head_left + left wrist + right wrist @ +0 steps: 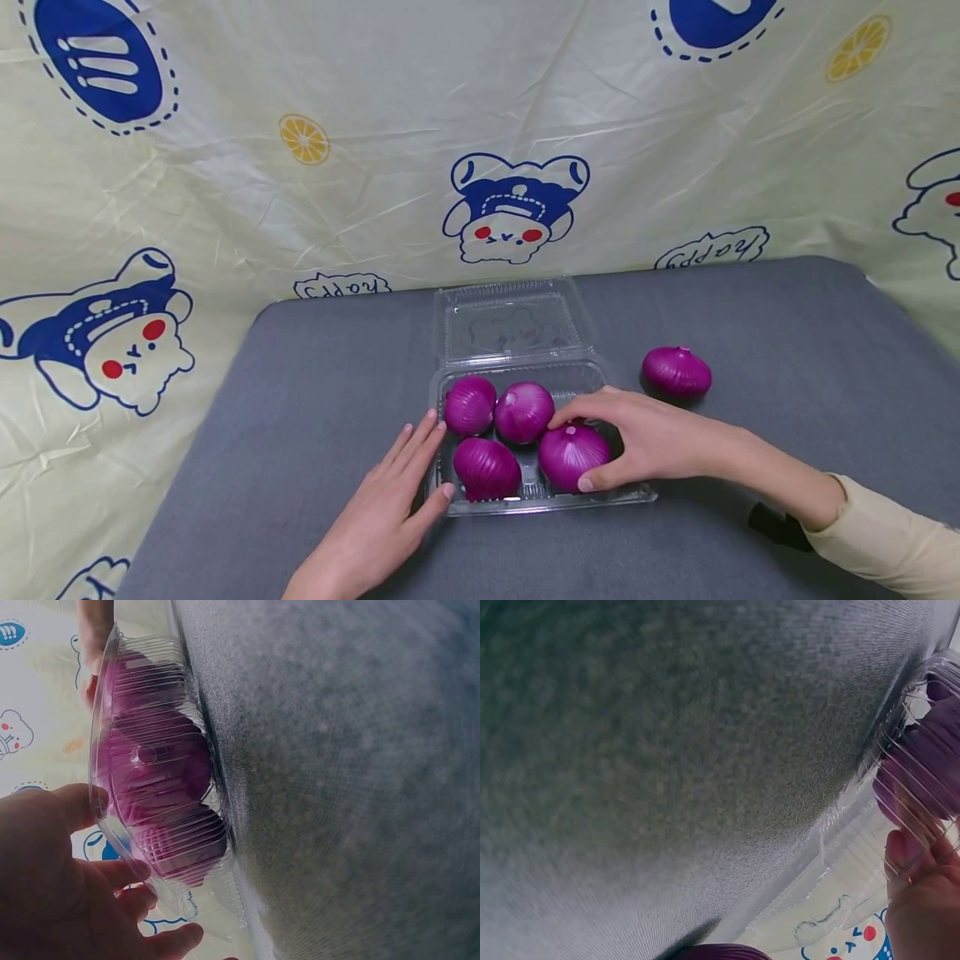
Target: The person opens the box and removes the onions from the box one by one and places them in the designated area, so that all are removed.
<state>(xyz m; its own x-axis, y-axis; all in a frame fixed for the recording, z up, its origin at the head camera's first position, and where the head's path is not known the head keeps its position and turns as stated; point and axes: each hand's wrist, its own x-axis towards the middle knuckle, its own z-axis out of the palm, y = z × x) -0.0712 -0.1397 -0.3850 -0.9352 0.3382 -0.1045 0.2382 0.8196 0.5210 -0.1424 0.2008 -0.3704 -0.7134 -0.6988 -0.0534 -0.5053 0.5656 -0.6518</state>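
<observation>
A clear plastic clamshell box (551, 505) lies on the table with its lid (513, 321) folded back. Inside the tray are several red onions, among them one at the back left (470, 406), one at the back middle (524, 412) and one at the front left (487, 469). My right hand (637, 437) grips another onion (572, 458) in the tray's front right part, thumb and fingers on its sides. My left hand (382, 508) rests against the box's left rim with extended fingers; the left wrist view shows its fingertips (135, 870) touching the clear edge.
One more red onion (677, 372) sits on the grey tabletop (337, 383), right of the box. A printed cloth (375, 200) hangs behind the table. Beneath the right forearm there is a dark object (780, 527), partly hidden.
</observation>
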